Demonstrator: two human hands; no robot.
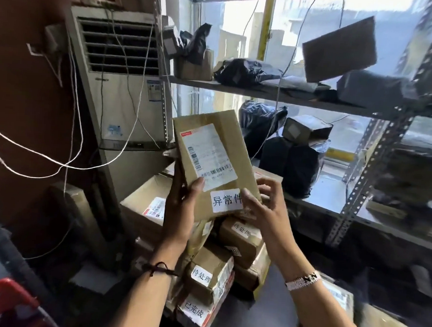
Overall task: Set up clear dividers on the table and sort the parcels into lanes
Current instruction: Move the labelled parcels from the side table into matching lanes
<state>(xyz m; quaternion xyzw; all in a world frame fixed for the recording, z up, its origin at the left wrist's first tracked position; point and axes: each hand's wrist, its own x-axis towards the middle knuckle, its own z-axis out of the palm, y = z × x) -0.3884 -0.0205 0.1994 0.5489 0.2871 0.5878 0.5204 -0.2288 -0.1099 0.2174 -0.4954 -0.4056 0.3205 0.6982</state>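
A red plastic crate (1, 302) sat at the lower left edge; behind it stood a white floor-standing air conditioner (123, 87) with loose white cords (33, 157) hanging across it; the left hand (181, 203) gripped a flat brown cardboard parcel (236, 144) by its left edge, thumb on the front, holding it upright in the air above a stack of smaller brown cardboard parcels (211, 271) bearing handwritten white tags; the right hand (260, 209) pinched the parcel's lower right corner, thumb on a white handwritten label (226, 200); further right, black plastic bags (246, 71) lay on a grey metal shelf (264, 93).
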